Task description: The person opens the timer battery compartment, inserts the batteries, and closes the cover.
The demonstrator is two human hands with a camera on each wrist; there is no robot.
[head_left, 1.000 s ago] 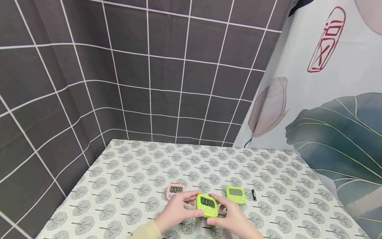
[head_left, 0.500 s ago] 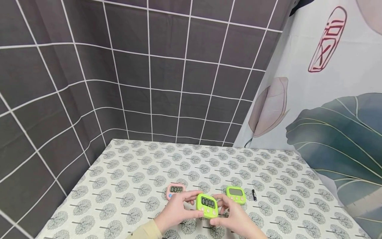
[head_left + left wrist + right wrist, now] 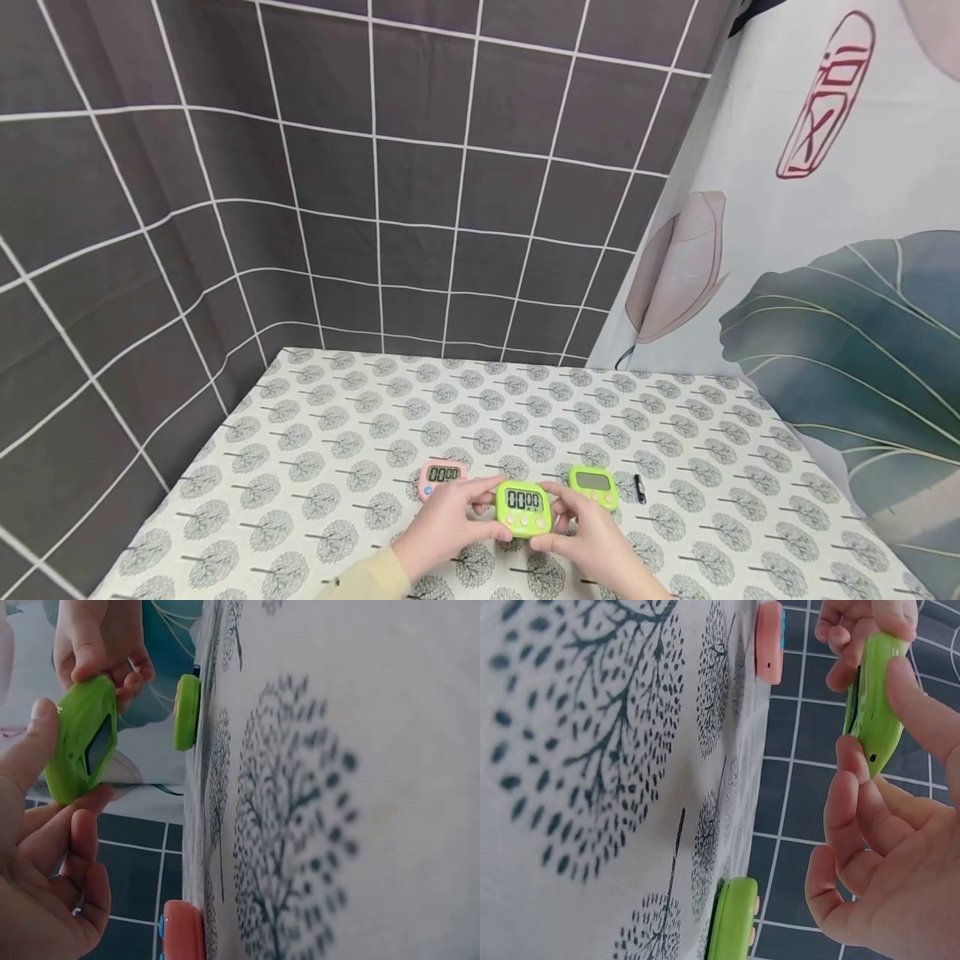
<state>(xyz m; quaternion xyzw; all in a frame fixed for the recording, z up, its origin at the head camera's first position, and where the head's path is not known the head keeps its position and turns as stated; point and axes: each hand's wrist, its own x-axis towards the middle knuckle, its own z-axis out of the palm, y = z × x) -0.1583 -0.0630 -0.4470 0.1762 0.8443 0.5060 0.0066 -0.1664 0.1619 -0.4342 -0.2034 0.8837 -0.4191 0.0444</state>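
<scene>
A green digital timer (image 3: 523, 510) is held up off the table between both hands, its display reading 00:00 and its row of round buttons below. On one side, my left hand (image 3: 448, 523) pinches its edge between thumb and fingers. The opposite edge is pinched by my right hand (image 3: 592, 540), thumb at the lower corner. A pink timer (image 3: 441, 477), also showing 00:00, lies behind the left hand and is partly covered by it. Behind the right hand lies a second green timer (image 3: 593, 483) with a blank display. Both wrist views show the held timer (image 3: 84, 739) edge-on, well away from the tabletop.
A small black object (image 3: 639, 489) lies right of the second green timer. The table wears a white cloth (image 3: 375, 400) printed with grey trees. A dark gridded curtain (image 3: 420, 183) hangs behind it, and a white leaf-patterned curtain (image 3: 750, 167) hangs at the right.
The held timer has turned from a slant to nearly level, with its display facing me more squarely. Both hands keep hold of it. The things on the table have stayed put.
</scene>
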